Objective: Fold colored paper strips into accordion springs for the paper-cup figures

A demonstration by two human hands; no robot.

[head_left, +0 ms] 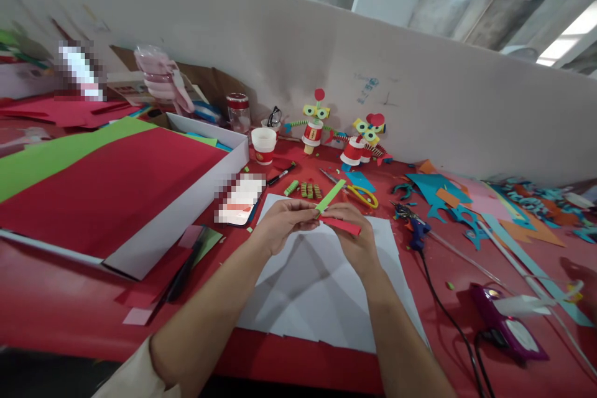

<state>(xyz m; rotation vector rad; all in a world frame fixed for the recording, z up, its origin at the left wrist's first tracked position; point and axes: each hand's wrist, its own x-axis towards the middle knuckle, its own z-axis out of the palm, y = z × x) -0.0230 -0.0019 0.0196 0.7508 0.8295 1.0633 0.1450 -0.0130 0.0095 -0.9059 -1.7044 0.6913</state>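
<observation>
Over the white paper sheet, both hands meet around two narrow paper strips. My left hand pinches the green paper strip near its lower end, where the strips cross. The red paper strip lies along the fingers of my right hand, which are closed at the crossing too. Small folded green paper springs lie just beyond the hands. Close to them are yellow-handled scissors, lying partly on a blue paper piece.
Paper-cup figures stand by the wall. At left, a white box holds red and green sheets. A phone and black marker lie near it. A glue gun, purple power strip and paper scraps occupy the right.
</observation>
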